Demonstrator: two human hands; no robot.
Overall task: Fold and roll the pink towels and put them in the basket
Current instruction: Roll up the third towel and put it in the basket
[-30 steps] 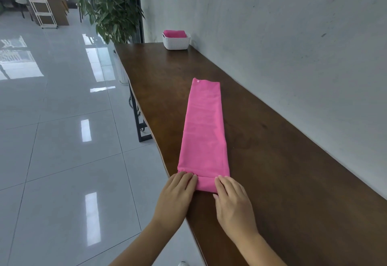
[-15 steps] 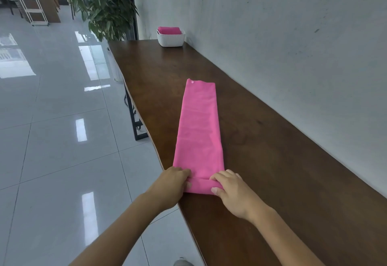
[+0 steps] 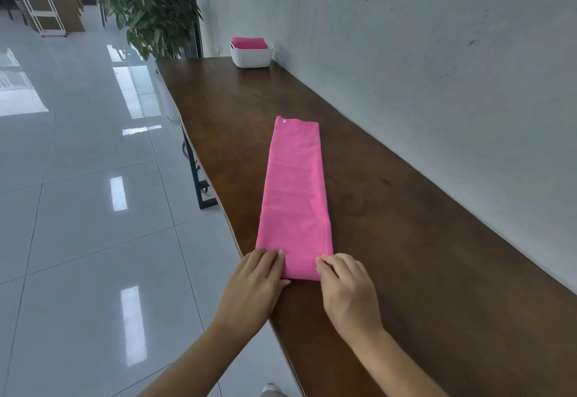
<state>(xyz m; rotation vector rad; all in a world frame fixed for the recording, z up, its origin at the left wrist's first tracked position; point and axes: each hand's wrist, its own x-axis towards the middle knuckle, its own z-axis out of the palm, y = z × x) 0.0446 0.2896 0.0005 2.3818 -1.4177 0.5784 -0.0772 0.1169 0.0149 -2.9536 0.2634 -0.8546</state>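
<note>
pink towel (image 3: 295, 196) lies folded in a long strip on the desk (image 3: 406, 225). your left hand (image 3: 254, 287) and right hand (image 3: 346, 290) press flat-fingered on its rolled near end. white basket (image 3: 251, 56) sits at the far end, holding pink towels.

We note long dark wooden table (image 3: 406, 209) under hands, running far ahead. Grey wall (image 3: 421, 37) along its right edge, right of hands. Glossy tiled floor (image 3: 78, 209) left of hands. Potted plant (image 3: 150, 3) far ahead, left. White ladder shelf (image 3: 34, 0) beside wooden cabinet (image 3: 65, 3), far upper left.
</note>
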